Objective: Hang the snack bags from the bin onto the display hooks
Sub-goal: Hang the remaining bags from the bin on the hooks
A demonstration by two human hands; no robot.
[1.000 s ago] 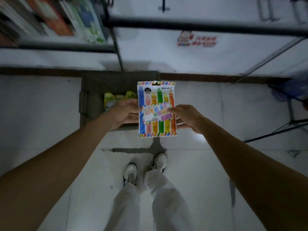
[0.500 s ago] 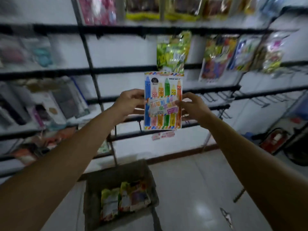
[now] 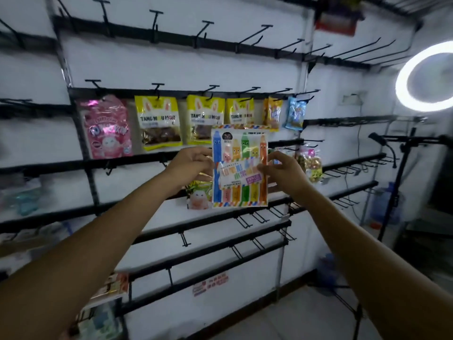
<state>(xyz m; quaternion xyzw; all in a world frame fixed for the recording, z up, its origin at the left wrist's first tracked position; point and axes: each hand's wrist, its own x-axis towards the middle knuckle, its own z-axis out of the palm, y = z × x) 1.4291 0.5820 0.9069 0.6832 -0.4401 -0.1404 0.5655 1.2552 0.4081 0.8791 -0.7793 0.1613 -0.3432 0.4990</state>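
**Plastic crayon bag held up to the rack**

Left hand pinches the bag's left edge and right hand pinches its right edge, both at mid-height. That 2-sided hold likely keeps the bag flat and upright, leaving its top strip free for a hook. The hang hole itself is too blurred to make out. The bag is in the air just before the rack, not yet on any hook. The bin is out of view.

Behind it, 1 row carries a pink bag, 3 yellow bags, an orange bag and a blue bag. A green bag hangs behind the lower left corner. Those hooks are taken and crowd the spot straight ahead. Bare hooks line the top row, and more sit lower right, near a ring light.
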